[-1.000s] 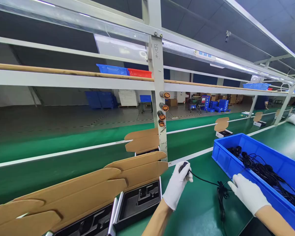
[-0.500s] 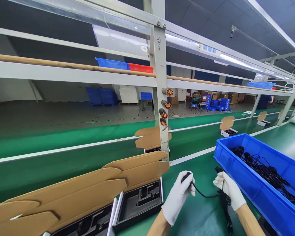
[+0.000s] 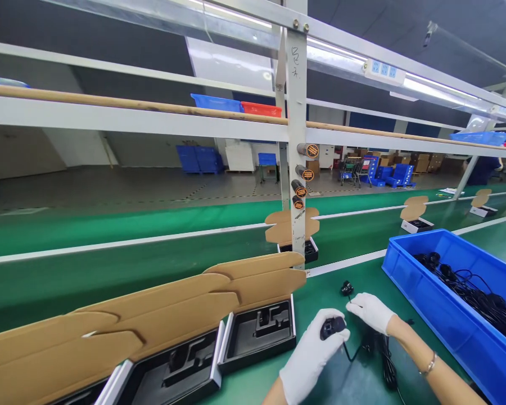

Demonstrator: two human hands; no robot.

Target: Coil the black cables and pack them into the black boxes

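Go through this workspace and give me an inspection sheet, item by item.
Surface: green workbench top, with a white edge strip along its far side.
Job's things: small black plug in the left hand; second black plug just beyond the right hand's fingertips; open cardboard box with black foam insert beside the left hand.
Clutter: nothing seen.
Hands: white-gloved left hand wraps the plug; white-gloved right hand has its fingers extended.
Cables: black cable lies loosely coiled on the surface; more are bundled in the blue plastic bin.
Surroundings: green conveyor; red bin on a shelf; co-worker far off.
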